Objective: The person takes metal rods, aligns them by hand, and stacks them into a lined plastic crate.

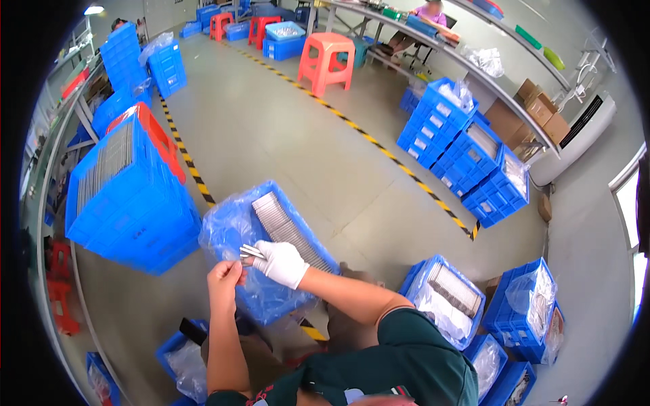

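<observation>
My right hand (281, 264), in a white glove, is closed around several slim silvery metal pieces (252, 251) whose ends stick out to the left. Bare and pinched, my left hand (225, 279) meets the lower ends of these pieces; what lies between its fingertips is too small to make out. Both hands are above a blue crate (313, 238) lined with a clear plastic bag (227, 227). Inside the crate, along its right side, runs a tight row of similar metal pieces (288, 227).
A tall stack of blue crates (145, 216) stands at left, with more crates (467, 159) at right and another filled crate (443, 298) beside my right elbow. Red stools (326, 61) and a workbench with a seated person (433, 15) are farther back. Striped tape (352, 122) marks the floor.
</observation>
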A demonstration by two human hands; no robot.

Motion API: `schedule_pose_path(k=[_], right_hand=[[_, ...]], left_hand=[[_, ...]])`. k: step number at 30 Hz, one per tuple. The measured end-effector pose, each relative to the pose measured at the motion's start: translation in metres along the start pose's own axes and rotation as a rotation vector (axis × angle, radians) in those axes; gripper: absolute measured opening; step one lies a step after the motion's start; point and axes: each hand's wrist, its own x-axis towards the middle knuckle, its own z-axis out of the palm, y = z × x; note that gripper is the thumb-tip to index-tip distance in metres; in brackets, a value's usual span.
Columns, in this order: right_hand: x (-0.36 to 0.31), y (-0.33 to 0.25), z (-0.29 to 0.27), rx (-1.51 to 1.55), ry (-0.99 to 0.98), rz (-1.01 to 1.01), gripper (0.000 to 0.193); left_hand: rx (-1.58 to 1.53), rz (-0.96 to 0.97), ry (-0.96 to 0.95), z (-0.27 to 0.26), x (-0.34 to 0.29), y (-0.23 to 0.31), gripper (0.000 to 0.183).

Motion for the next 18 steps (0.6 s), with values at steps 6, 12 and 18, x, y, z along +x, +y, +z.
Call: schedule_pose_path(k=[6,12,18], right_hand=[[-0.003,-0.002,-0.004,0.049,-0.063,0.042,0.02],[-0.005,0.002,-0.005,0.157,-0.098,-0.001,0.021],[0.004,0.011,-0.003,0.174,-0.138,0.007,0.026]], left_hand=[[-0.076,0.081,0.147,-0.008,0.004,-0.005,0.016],[-0.231,-0.054,-0.056,-0.002,0.005,-0.011,0.016],[-0.183,-0.028,-0.098,-0.008,0.01,-0.009,0.015]])
